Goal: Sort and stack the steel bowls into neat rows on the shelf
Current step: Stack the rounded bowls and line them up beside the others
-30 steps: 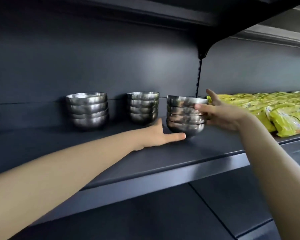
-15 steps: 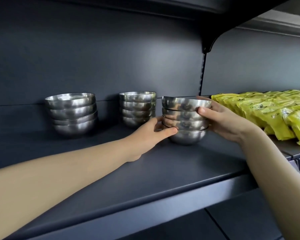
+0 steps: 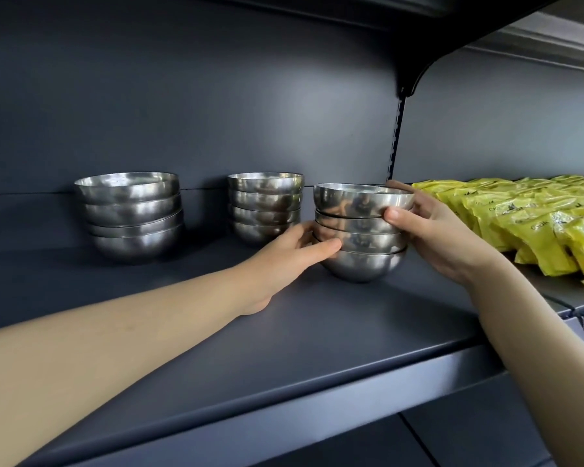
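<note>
Three stacks of steel bowls stand on the dark shelf; both hands clasp the four-bowl stack just right of the middle stack and slightly nearer the front edge. The left hand curls round its lower bowls; the right hand grips the top bowl, thumb in front. The sound move is probably to slide it back level with the middle stack (matching the gap to the far stack on that stack's left), squeezing evenly so the unevenly nested bowls do not slip.
</note>
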